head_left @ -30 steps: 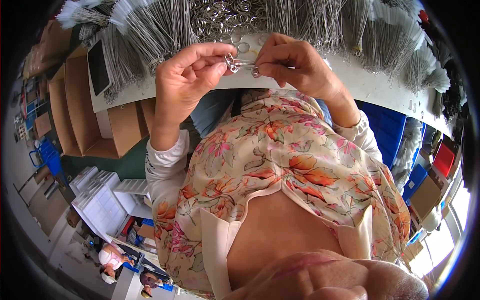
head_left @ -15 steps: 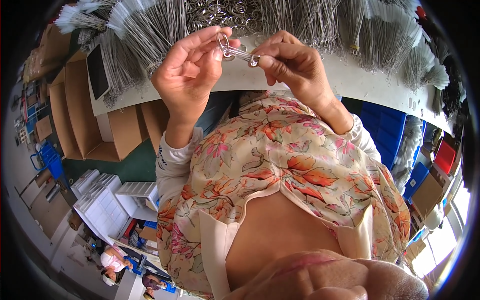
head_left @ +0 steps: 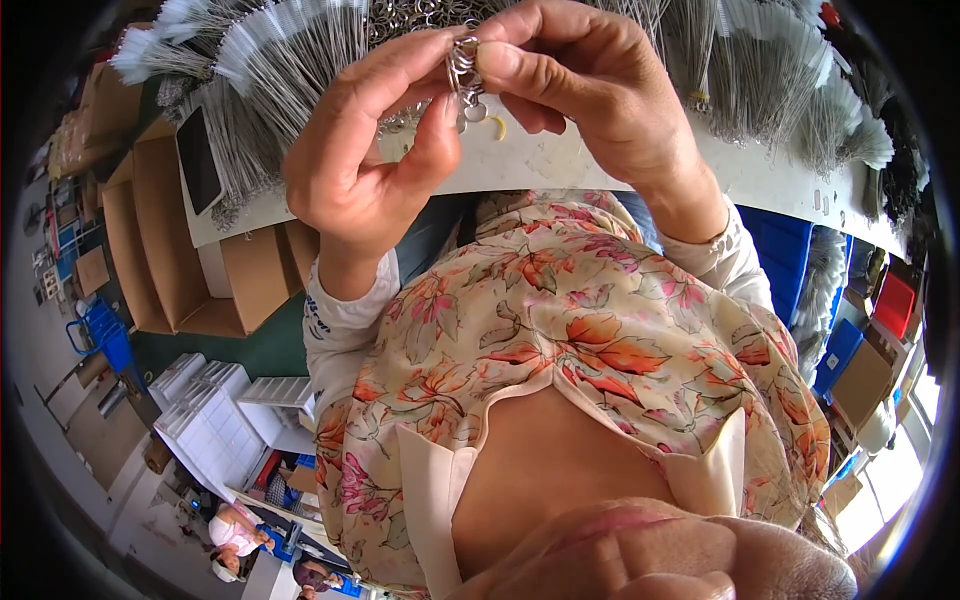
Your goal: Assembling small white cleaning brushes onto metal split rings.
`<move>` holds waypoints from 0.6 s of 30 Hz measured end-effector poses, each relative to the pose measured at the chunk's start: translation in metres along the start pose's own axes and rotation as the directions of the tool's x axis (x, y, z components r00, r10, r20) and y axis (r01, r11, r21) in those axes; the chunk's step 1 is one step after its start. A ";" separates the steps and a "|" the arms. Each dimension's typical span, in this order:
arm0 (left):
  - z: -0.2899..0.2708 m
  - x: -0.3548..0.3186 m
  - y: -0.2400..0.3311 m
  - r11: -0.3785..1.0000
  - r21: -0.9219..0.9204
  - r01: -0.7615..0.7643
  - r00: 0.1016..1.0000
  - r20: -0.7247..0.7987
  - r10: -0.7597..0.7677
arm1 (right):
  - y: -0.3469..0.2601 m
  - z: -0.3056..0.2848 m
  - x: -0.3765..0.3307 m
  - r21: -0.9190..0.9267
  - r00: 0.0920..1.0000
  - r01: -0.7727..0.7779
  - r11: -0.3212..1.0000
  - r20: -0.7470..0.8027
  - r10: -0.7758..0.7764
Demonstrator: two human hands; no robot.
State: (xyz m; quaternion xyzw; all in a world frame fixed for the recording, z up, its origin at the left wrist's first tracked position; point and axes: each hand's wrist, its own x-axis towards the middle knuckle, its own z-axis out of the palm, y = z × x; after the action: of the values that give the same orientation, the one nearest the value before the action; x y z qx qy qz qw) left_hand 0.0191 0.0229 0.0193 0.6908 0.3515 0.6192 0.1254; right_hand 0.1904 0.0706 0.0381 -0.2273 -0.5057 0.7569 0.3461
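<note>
left hand [head_left: 375, 150]: raised in front of the chest, thumb and forefinger pinched on the cluster of metal rings [head_left: 465, 75] from the left; other fingers curled loosely behind.
right hand [head_left: 590, 90]: meets it from the right, thumb and forefinger pressed together on the same cluster near its top; remaining fingers folded under.
cluster of metal rings: small silver split rings stacked together, held between both hands' fingertips above the edge of the white worktable [head_left: 560, 165]. Long axis near vertical in the picture; top end hidden between the fingertips, lower end hangs free and points down toward the table edge.
loose ring: one ring at the bottom of the cluster sits open-face to the camera, just beside the left thumb tip.
yellow bit [head_left: 498, 127]: small curved piece on the table, just right of the cluster's lower end; cannot tell what it is.
table top: pile of loose rings [head_left: 405, 15] behind the hands, fanned bundles of wire brushes [head_left: 270, 60] on both sides.
phone [head_left: 198, 160]: dark, lying flat at the table's left end.
cardboard boxes [head_left: 165, 240]: open, under and beside the table's left end.
blue crate [head_left: 775, 250]: under the table, right side.
</note>
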 end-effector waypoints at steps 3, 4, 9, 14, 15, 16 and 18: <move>-0.005 0.007 0.008 0.996 0.074 0.042 0.993 0.105 -0.050 | -0.001 -0.005 0.007 0.013 0.999 -0.028 1.000 0.024 0.027; -0.004 0.007 0.009 0.996 0.076 0.044 0.993 0.104 -0.051 | -0.001 -0.006 0.009 0.018 0.998 -0.044 0.999 0.037 0.043; -0.007 0.012 0.000 0.999 0.045 0.023 0.997 0.066 -0.026 | -0.006 -0.004 0.017 -0.021 0.994 -0.054 0.998 0.097 0.056; -0.006 0.014 0.003 0.993 -0.049 0.105 0.994 0.030 -0.104 | 0.005 -0.010 0.016 -0.017 0.999 -0.002 1.000 0.036 0.003; -0.007 0.014 0.004 0.993 -0.011 0.114 0.992 0.052 -0.113 | 0.005 -0.010 0.015 -0.016 0.999 -0.002 1.000 0.034 0.003; -0.007 0.014 0.005 0.993 -0.009 0.117 0.992 0.052 -0.116 | 0.005 -0.009 0.015 -0.009 0.999 0.033 0.999 0.000 -0.033; -0.007 0.013 0.006 0.984 0.166 0.072 0.993 0.079 -0.086 | 0.005 -0.007 0.014 -0.001 0.997 0.068 0.998 -0.036 -0.068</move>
State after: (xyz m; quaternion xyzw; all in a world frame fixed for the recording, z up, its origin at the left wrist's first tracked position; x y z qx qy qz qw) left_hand 0.0142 0.0251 0.0338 0.7101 0.4224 0.5529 0.1080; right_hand 0.1843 0.0846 0.0310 -0.2236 -0.5068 0.7405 0.3805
